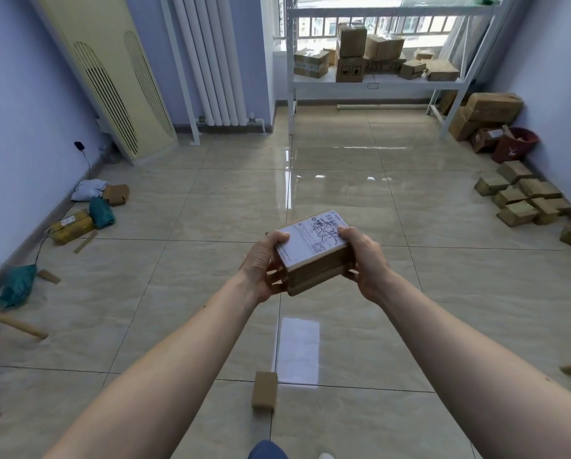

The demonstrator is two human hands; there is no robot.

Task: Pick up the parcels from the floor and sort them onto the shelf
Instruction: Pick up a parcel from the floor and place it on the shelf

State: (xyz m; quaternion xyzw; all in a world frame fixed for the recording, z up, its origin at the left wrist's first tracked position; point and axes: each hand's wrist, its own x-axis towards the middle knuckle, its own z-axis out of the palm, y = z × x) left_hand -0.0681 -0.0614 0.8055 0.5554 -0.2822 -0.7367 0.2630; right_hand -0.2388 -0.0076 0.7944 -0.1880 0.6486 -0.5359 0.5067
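I hold a small brown cardboard parcel [314, 256] with a white shipping label on top, out in front of me above the tiled floor. My left hand [264, 266] grips its left side and my right hand [365, 256] grips its right side. The white metal shelf [377, 81] stands far ahead by the window, with several cardboard boxes [350, 54] on its middle level. One small brown parcel [264, 389] lies on the floor near my feet.
Green, white and yellow bagged parcels [88, 207] lie along the left wall. A cluster of small boxes [522, 197] sits at the right wall, beyond it larger cartons [486, 114] and a red bucket [516, 145]. A radiator [211, 61] and an air conditioner [112, 77] stand at back left.
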